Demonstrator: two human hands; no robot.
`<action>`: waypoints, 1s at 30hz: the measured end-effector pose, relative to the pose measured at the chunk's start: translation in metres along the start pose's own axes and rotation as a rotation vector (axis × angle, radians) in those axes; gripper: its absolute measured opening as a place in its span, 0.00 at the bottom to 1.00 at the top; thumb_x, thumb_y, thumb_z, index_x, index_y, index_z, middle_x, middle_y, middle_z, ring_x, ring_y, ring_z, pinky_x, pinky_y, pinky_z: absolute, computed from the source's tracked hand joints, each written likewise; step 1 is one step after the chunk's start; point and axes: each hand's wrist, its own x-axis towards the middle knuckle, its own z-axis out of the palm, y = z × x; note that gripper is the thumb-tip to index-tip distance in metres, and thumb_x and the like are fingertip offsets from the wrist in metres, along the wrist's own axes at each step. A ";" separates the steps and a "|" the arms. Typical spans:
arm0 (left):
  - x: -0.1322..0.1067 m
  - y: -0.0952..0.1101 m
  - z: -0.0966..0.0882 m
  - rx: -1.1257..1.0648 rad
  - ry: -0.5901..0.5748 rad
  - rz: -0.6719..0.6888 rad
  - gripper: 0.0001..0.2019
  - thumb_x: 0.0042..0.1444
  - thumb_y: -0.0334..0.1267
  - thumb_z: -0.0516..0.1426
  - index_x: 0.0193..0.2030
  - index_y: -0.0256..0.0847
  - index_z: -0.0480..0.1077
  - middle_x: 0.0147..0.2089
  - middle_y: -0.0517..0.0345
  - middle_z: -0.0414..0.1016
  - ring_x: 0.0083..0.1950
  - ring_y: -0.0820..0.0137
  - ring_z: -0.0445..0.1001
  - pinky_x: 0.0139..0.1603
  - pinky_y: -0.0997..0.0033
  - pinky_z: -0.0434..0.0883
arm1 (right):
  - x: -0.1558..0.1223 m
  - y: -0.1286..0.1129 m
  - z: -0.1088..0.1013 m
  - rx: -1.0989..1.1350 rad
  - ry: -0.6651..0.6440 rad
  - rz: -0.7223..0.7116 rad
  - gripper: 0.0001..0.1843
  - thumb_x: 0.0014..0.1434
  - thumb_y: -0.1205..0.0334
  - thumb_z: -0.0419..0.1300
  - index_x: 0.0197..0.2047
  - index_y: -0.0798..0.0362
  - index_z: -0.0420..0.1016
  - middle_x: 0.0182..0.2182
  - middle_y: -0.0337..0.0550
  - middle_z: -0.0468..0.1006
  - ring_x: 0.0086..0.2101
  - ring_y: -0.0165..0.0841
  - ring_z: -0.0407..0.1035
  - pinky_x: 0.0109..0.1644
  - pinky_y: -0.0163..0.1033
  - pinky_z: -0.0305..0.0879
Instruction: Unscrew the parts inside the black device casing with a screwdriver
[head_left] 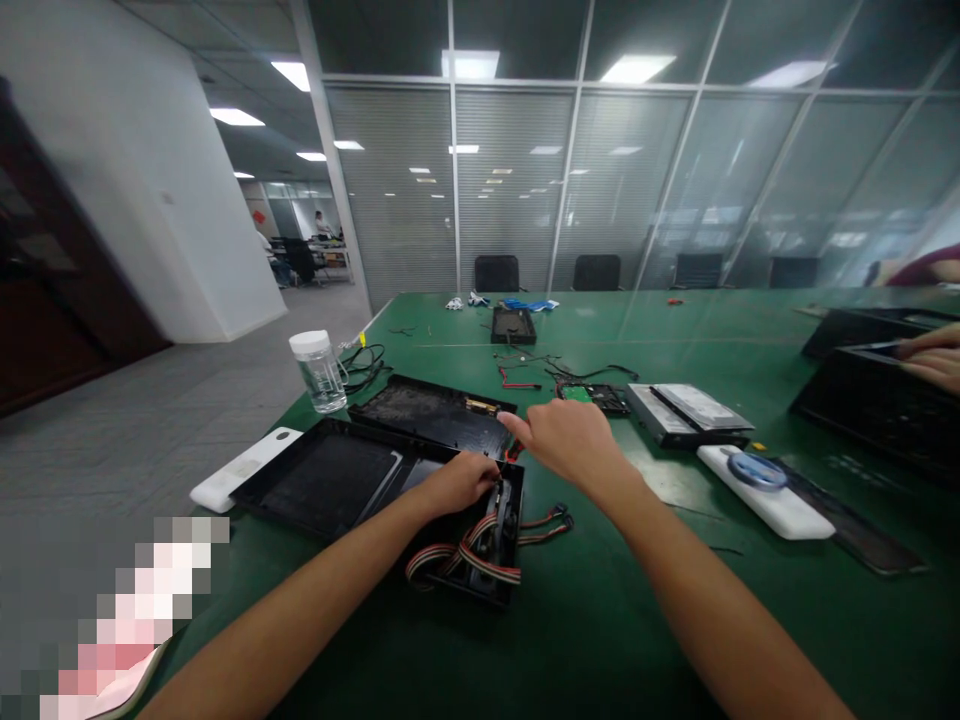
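the left hand (472, 480) reaches down into the right end of the black case (315, 470), its fingers bent and gathered close; what, if anything, sits between the fingertips cannot be told. the right hand (570, 435) is just above and to the right of it, curled, thumb pointing left, with a small red-and-black piece (514, 452) showing right under the thumb. the back of that hand hides its fingers, so i cannot tell how tightly they close or whether they have hold of the piece.

for work this close, it seems best to let the left hand brace the case against the table (622, 620) and to keep any push from the right straight, with the left fingertips clear of its line. the striped cables (480, 550) loop just nearer than the left hand, so folding them aside would likely save a snag.

the case lies hollow side up under the left hand; left of the grip it shows a flat dark floor, and at the grip a long dark part (504, 515). just beyond the hands, a shallow black cover (420, 408) holds a brass-coloured strip (481, 406). well left of the grip stands a capped clear jar (324, 382), its contents hard to make out.
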 end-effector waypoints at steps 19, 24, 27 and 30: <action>-0.001 0.000 0.002 0.026 0.010 -0.028 0.08 0.53 0.29 0.53 0.37 0.37 0.72 0.36 0.56 0.75 0.38 0.70 0.71 0.41 0.76 0.65 | 0.003 0.003 0.005 0.026 0.013 -0.116 0.25 0.63 0.49 0.36 0.42 0.54 0.68 0.33 0.50 0.76 0.35 0.42 0.71 0.35 0.40 0.59; -0.001 0.000 0.001 0.029 0.018 -0.002 0.07 0.53 0.29 0.53 0.36 0.37 0.72 0.35 0.57 0.75 0.36 0.70 0.71 0.39 0.76 0.65 | -0.001 0.003 0.003 0.032 -0.018 -0.116 0.24 0.63 0.50 0.36 0.41 0.54 0.68 0.34 0.50 0.76 0.36 0.41 0.71 0.36 0.40 0.58; -0.001 0.000 0.001 0.024 0.025 0.001 0.07 0.53 0.29 0.53 0.36 0.37 0.71 0.34 0.57 0.74 0.36 0.71 0.71 0.38 0.77 0.65 | -0.002 0.003 0.001 0.042 -0.029 -0.095 0.26 0.63 0.48 0.36 0.43 0.55 0.67 0.34 0.51 0.76 0.35 0.41 0.71 0.36 0.40 0.58; -0.001 -0.001 0.002 0.028 0.013 -0.009 0.07 0.53 0.29 0.52 0.36 0.37 0.71 0.35 0.57 0.74 0.37 0.71 0.71 0.39 0.76 0.65 | -0.003 0.003 -0.001 0.060 -0.041 -0.112 0.27 0.63 0.46 0.35 0.44 0.54 0.67 0.35 0.51 0.76 0.36 0.40 0.71 0.38 0.41 0.58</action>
